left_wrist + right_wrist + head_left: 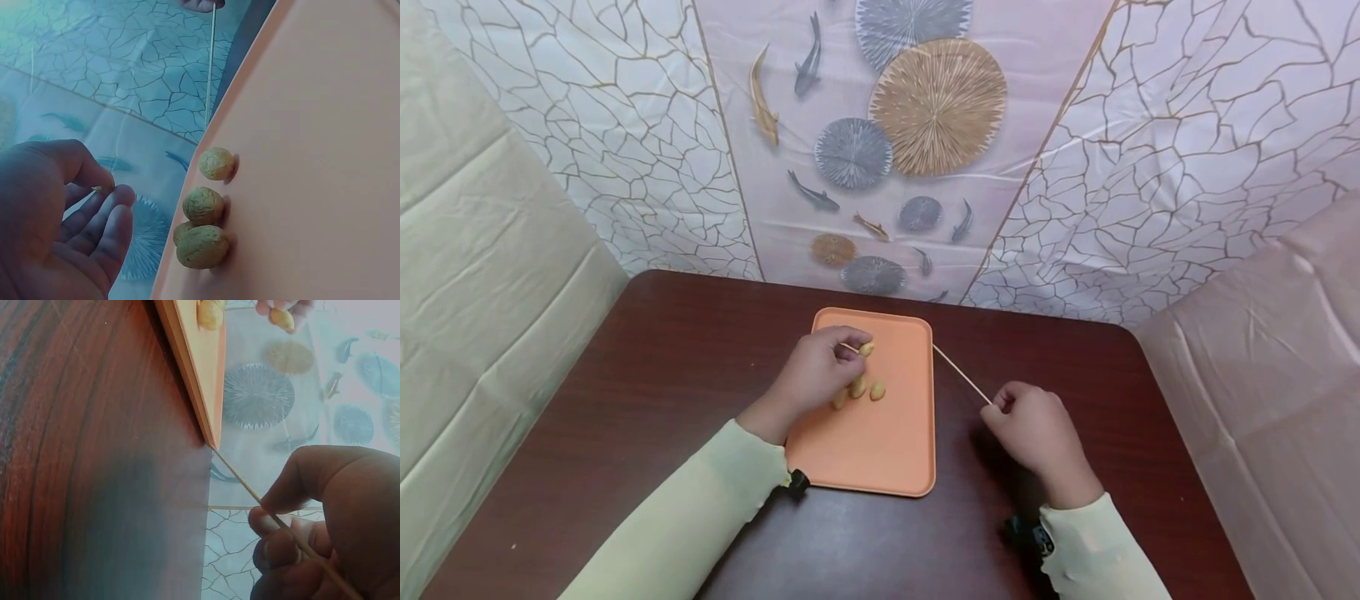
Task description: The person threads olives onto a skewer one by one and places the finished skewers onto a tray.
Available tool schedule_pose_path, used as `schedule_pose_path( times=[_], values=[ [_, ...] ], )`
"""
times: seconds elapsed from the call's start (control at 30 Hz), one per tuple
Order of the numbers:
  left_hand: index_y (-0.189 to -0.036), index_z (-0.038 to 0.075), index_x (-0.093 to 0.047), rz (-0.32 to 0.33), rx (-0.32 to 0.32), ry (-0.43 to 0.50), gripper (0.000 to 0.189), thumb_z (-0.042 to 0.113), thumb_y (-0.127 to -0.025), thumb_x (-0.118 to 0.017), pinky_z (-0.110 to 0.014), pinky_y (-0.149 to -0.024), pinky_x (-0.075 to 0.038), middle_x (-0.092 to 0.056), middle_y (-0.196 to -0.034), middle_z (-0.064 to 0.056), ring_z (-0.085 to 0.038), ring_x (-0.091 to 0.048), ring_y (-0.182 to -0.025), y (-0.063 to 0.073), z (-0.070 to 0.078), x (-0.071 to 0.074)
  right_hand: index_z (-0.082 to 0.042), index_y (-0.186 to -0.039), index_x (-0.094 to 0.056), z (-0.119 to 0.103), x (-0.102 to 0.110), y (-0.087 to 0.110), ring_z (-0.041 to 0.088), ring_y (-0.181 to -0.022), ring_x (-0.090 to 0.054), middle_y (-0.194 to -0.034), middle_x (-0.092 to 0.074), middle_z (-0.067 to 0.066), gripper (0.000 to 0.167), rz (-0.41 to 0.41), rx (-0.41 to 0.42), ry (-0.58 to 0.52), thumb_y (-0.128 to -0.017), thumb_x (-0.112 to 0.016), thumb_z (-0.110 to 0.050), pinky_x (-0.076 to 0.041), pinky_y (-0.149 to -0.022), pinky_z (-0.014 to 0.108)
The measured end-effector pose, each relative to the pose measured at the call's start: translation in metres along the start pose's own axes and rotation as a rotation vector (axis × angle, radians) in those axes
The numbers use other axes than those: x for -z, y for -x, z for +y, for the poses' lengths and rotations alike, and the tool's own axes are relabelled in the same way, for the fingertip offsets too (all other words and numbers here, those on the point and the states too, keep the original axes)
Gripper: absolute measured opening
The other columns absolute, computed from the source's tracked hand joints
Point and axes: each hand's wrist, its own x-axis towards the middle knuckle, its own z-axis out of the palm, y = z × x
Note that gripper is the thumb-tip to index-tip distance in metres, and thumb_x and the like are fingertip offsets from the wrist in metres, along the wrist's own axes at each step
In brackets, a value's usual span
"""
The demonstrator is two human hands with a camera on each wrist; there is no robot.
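My left hand (823, 367) is over the upper left of an orange tray (895, 450) and pinches a small yellowish ball (867, 348) between thumb and fingertips. In the left wrist view that hand (75, 219) mostly hides the ball. Several similar balls, among them one lone ball (217, 164) and a larger one (202, 247), lie on the tray with rough, cracked surfaces. To the right of the tray, my right hand (1033, 425) holds a thin wooden skewer (962, 375) between thumb and fingers. The skewer (240, 478) slants from the hand toward the tray's edge.
The tray lies on a dark reddish-brown table (700, 350). A patterned cloth (932, 108) hangs behind the table's far edge, and plain pale cloths (475, 250) stand at both sides. Dark devices (1030, 535) are strapped at the wrists.
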Motion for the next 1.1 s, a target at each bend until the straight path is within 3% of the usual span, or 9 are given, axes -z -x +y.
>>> schedule_pose_path(
  times=[0.33, 0.53, 0.73, 0.9, 1.1],
  values=[
    [-0.131, 0.015, -0.082, 0.07, 0.081, 0.126, 0.029, 0.014, -0.103, -0.074, -0.03, -0.086, -0.059, -0.082, -0.115, -0.002, -0.017, -0.072, -0.099, -0.001, -0.006, 0.005, -0.017, -0.087, -0.07, -0.007, 0.003, 0.004, 0.019, -0.061, -0.055, -0.067, -0.059, -0.002, 0.01, 0.071, 0.027, -0.061, -0.096, -0.07, -0.022, -0.043, -0.058, 0.032],
    [-0.132, 0.013, -0.081, 0.112, 0.098, 0.197, 0.03, 0.014, -0.103, -0.074, -0.027, -0.083, -0.059, -0.08, -0.116, -0.008, -0.021, -0.073, -0.102, -0.003, -0.016, 0.008, -0.019, -0.086, -0.071, -0.012, 0.0, 0.005, 0.017, -0.06, -0.054, -0.068, -0.059, -0.002, 0.007, 0.106, 0.111, -0.108, -0.093, -0.072, -0.016, -0.043, -0.056, 0.029],
    [-0.133, 0.015, -0.08, 0.099, 0.142, 0.261, 0.032, 0.018, -0.102, -0.076, -0.027, -0.087, -0.06, -0.08, -0.122, -0.008, -0.023, -0.075, -0.11, -0.006, -0.024, 0.009, -0.019, -0.089, -0.074, -0.013, -0.005, 0.005, 0.014, -0.058, -0.052, -0.069, -0.059, -0.005, 0.005, 0.083, 0.176, -0.133, -0.092, -0.072, -0.015, -0.044, -0.056, 0.027],
    [-0.133, 0.016, -0.081, 0.102, 0.171, 0.323, 0.033, 0.024, -0.101, -0.083, -0.028, -0.091, -0.061, -0.08, -0.123, -0.008, -0.024, -0.076, -0.112, -0.005, -0.027, 0.01, -0.021, -0.089, -0.075, -0.015, -0.011, 0.004, 0.009, -0.059, -0.051, -0.068, -0.056, -0.008, 0.01, 0.075, 0.294, -0.185, -0.091, -0.076, -0.011, -0.044, -0.056, 0.026],
    [-0.135, 0.015, -0.08, 0.099, 0.176, 0.329, 0.035, 0.027, -0.103, -0.084, -0.031, -0.094, -0.061, -0.079, -0.127, -0.009, -0.025, -0.076, -0.117, -0.006, -0.028, 0.011, -0.024, -0.089, -0.076, -0.017, -0.018, 0.003, 0.003, -0.059, -0.049, -0.068, -0.054, -0.012, 0.016, 0.06, 0.393, -0.213, -0.089, -0.077, -0.007, -0.043, -0.056, 0.023]
  ],
)
